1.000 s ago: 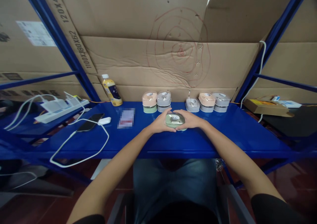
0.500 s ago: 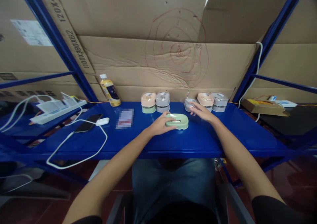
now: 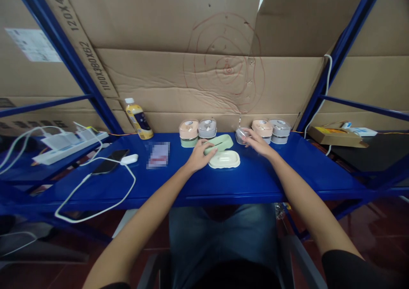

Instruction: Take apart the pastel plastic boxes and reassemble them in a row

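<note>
My left hand (image 3: 200,156) grips a light green oval tray (image 3: 225,143) with a dark slot along its middle, tilted above the table. Just in front of it a cream oval dish (image 3: 224,159) with a wavy rim, like the base of a soap dish, lies on the blue table. My right hand (image 3: 258,143) has its fingers on a small grey box with a clear lid (image 3: 240,136), at the back of the table. The fingers partly cover this box, which still rests on the table.
Peach-and-green box (image 3: 188,132) and grey box (image 3: 207,129) stand behind my left hand; peach box (image 3: 262,128) and grey box (image 3: 280,130) stand behind my right. Leftward are a bottle (image 3: 139,119), phone (image 3: 110,162), white cable (image 3: 96,215) and power strip (image 3: 68,148). Cardboard (image 3: 153,76) backs the table.
My left hand has lifted the green tray off the cream dish and moved it back and left, uncovering the dish. My right hand stays at the small grey box.
</note>
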### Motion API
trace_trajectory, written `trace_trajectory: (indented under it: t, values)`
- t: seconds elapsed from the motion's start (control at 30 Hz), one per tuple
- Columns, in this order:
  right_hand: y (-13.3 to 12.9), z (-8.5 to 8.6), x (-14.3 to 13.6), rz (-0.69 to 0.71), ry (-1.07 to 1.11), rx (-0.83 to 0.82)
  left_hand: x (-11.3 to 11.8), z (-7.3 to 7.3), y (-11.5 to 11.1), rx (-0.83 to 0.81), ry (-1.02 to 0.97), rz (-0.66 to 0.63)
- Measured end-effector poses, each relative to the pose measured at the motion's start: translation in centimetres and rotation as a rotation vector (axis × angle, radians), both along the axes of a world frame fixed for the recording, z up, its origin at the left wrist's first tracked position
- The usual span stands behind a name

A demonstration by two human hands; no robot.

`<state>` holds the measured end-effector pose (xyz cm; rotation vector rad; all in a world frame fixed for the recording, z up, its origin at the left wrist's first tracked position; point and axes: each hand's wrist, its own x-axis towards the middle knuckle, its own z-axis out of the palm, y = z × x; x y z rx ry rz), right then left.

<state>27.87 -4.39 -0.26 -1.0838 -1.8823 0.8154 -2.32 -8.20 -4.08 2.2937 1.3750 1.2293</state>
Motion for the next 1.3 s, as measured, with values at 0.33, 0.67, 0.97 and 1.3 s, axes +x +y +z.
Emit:
trace_trajectory:
  t: [0.33,0.67,0.97,1.3]
  values:
    - [-1.1,-0.4,-1.4,0.267,-0.235,0.264,1.6,-0.2,-1.4,-0.082,0.048,-0.166]
    - [-1.5,0.3,-1.6,0.288,-0.227,0.344,2.1,-1.2,-0.8,-0.094,-0.050,-0.229]
    - [-1.7,-0.7,-3.1,0.372,-0.384,0.355,2.1,-1.0,-1.1,-0.060,0.039,-0.261]
    - [-2.2,-0.7,-2.7,0.337,-0.512,0.264,1.4,-1.5,-0.1,-0.099,0.041,-0.239]
